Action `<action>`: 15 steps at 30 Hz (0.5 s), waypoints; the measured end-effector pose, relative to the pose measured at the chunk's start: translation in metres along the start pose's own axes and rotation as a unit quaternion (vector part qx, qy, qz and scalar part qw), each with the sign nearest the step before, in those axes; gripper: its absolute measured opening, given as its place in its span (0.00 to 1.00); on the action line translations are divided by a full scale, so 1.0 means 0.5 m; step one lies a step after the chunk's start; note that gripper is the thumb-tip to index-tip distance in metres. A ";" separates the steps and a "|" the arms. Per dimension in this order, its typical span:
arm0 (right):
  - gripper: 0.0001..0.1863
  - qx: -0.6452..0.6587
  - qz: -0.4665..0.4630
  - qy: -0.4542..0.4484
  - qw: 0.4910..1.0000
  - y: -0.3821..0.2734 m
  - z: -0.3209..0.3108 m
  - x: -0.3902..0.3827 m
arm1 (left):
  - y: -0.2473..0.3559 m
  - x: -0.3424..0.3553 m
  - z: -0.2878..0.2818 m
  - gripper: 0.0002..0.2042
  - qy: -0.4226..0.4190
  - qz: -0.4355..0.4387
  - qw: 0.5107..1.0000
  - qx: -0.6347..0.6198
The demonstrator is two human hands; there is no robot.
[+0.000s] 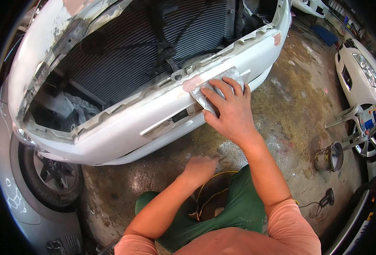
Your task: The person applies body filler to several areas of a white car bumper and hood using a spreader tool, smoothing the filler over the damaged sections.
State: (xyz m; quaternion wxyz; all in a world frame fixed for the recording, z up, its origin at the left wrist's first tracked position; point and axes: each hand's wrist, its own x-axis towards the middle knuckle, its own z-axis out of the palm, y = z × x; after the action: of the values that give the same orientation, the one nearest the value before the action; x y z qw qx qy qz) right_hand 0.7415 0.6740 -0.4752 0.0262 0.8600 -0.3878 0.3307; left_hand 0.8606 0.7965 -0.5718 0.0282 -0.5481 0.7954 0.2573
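Observation:
My right hand (232, 110) lies with its fingers spread over a grey sheet of sandpaper (231, 73), pressing it onto the front of a white car bumper (115, 138). A pinkish filler patch (192, 83) shows just left of the sheet. Under the sheet and hand, part of the bumper surface is hidden. Low in front of my knees, my left hand (199, 170) is curled closed, apart from the bumper; whether anything is inside it is hidden. Above the bumper the car's front is open, showing a dark finned radiator (154, 51).
A grey car with a wheel (52, 174) stands close on the left. To the right are a metal bucket (329, 157), a plastic stool (350, 117) with items on it, and another white car (360, 70). A yellow hose (205, 182) loops on the stained floor between my legs.

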 end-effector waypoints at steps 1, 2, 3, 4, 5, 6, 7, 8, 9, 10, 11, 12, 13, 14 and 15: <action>0.26 0.001 0.001 -0.001 1.000 -0.003 -0.003 0.001 | 0.000 -0.001 0.001 0.13 0.005 0.001 1.000 -0.003; 0.25 -0.003 -0.003 0.000 1.000 -0.006 -0.001 0.003 | -0.001 -0.002 0.002 0.13 0.010 0.003 1.000 -0.006; 0.25 -0.006 -0.005 0.002 1.000 -0.008 0.004 0.005 | -0.002 -0.005 0.003 0.13 0.014 0.003 1.000 -0.008; 0.25 -0.009 -0.007 0.003 1.000 -0.008 0.007 0.004 | -0.002 -0.007 0.003 0.13 0.012 0.004 1.000 -0.004; 0.25 -0.002 -0.006 0.007 1.000 -0.006 0.013 -0.002 | -0.002 -0.009 0.004 0.13 0.010 0.005 1.000 0.001; 0.24 0.004 -0.005 0.011 1.000 -0.004 0.019 -0.008 | -0.002 -0.010 0.004 0.13 0.009 0.006 1.000 0.004; 0.24 0.010 -0.004 0.014 1.000 -0.002 0.021 -0.012 | -0.002 -0.014 0.002 0.13 0.007 0.001 1.000 -0.005; 0.24 0.006 0.000 0.007 1.000 -0.001 0.018 -0.017 | -0.001 -0.020 -0.003 0.13 0.005 -0.004 1.000 -0.014; 0.24 0.005 0.004 0.000 1.000 -0.005 0.014 -0.019 | -0.004 -0.027 -0.004 0.13 0.003 -0.011 1.000 -0.023; 0.24 0.004 0.007 -0.008 1.000 -0.009 0.012 -0.021 | -0.008 -0.033 -0.002 0.13 0.007 -0.017 1.000 -0.020; 0.24 0.007 0.001 0.003 1.000 -0.015 0.012 -0.019 | -0.012 -0.038 0.000 0.13 0.012 -0.023 1.000 -0.017; 0.24 0.009 -0.006 0.014 1.000 -0.020 0.008 -0.015 | -0.010 -0.040 0.000 0.13 0.019 -0.026 0.999 -0.014; 0.24 0.010 -0.014 0.026 1.000 -0.023 0.006 -0.011 | -0.008 -0.042 0.001 0.12 0.023 -0.024 0.999 -0.010; 0.24 0.010 -0.014 0.022 1.000 -0.021 0.009 -0.011 | -0.008 -0.043 0.003 0.12 0.026 -0.022 0.999 -0.006; 0.23 0.007 -0.013 0.019 1.000 -0.016 0.018 -0.012 | -0.007 -0.041 0.004 0.12 0.030 -0.017 0.999 -0.002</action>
State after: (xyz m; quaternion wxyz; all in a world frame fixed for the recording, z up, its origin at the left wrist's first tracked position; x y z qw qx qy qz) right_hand 0.7490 0.6806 -0.4839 0.0317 0.8588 -0.3735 0.3493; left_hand 0.8715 0.8140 -0.5682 0.0082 -0.5693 0.7858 0.2418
